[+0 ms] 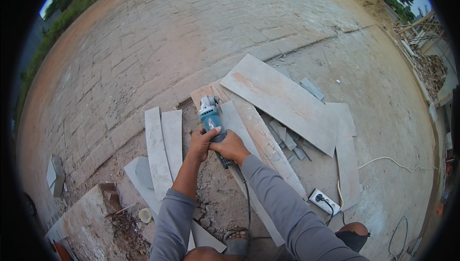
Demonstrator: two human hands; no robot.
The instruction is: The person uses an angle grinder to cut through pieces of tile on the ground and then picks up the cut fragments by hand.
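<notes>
Both of my hands are closed around the body of a teal angle grinder (209,116) with a silver head, held in the middle of the view. My left hand (200,142) wraps it from the left, its thumb on top. My right hand (232,145) grips the rear part, touching the left. A black cord (247,194) runs from the tool down toward my sandalled foot. Under and right of the grinder lies a long grey tile strip (239,123) alongside a wooden plank (268,141). Whether the disc touches anything cannot be seen.
A large grey tile (282,100) lies ahead right, over tile offcuts (283,134). Two narrow strips (159,150) lie at left. A white power strip (324,201) with a black plug sits near my right knee. Broken concrete (96,208) stands at lower left; paving stretches beyond.
</notes>
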